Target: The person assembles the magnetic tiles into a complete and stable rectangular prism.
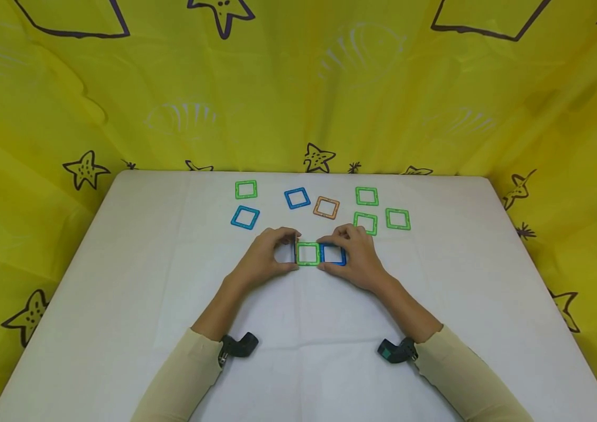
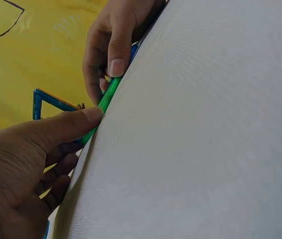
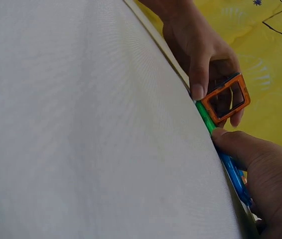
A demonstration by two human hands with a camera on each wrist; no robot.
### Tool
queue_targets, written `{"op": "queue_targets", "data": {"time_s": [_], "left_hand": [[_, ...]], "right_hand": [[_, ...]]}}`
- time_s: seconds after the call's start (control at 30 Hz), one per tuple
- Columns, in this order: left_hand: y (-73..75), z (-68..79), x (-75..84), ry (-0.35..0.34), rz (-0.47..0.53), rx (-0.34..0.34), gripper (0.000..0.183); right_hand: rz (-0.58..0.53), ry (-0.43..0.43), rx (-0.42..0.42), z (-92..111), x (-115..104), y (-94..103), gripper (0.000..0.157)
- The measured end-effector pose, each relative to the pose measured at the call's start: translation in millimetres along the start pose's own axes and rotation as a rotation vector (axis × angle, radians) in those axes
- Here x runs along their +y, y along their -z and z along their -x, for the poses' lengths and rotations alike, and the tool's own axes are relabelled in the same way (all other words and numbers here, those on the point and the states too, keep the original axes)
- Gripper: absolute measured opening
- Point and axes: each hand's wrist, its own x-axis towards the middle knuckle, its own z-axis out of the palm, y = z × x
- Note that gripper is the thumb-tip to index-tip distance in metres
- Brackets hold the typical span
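A green square magnetic tile (image 1: 309, 244) lies flat on the table between the hands, with a blue square tile (image 1: 322, 253) against its right edge. Along its left edge stands an upright frame, whose orange face (image 3: 245, 90) shows in the right wrist view and blue side (image 2: 36, 104) in the left wrist view. My left hand (image 1: 267, 256) grips this upright frame, thumb at the near end and fingers at the far end. My right hand (image 1: 360, 258) holds the blue tile, its thumb and fingertips right at the seam with the green one.
Beyond the hands lie loose square tiles: a green one (image 1: 246, 181), a blue one (image 1: 242, 226), another blue one (image 1: 300, 206), an orange one (image 1: 325, 216), and several green ones (image 1: 367, 204) at the right. A yellow patterned curtain (image 1: 267, 129) borders the white table (image 1: 298, 375).
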Motion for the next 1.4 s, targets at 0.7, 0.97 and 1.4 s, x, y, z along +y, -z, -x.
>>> {"op": "queue_targets", "data": {"time_s": [0.7,0.97,1.4], "left_hand": [[0.0,0.9,-4.6,0.0,0.013,0.022,0.067],[0.8,0.8,-4.3,0.002,0.022,0.024,0.067],[-0.3,0.7,-1.9,0.03,0.043,0.013,0.065]], "right_hand": [[-0.015,0.003,0.003,-1.2,-1.0,0.9,0.05],[-0.014,-0.004,0.002,-1.2,-2.2,1.4,0.051],[-0.021,-0.01,-0.011,0.0,0.4,2.0,0.052]]}}
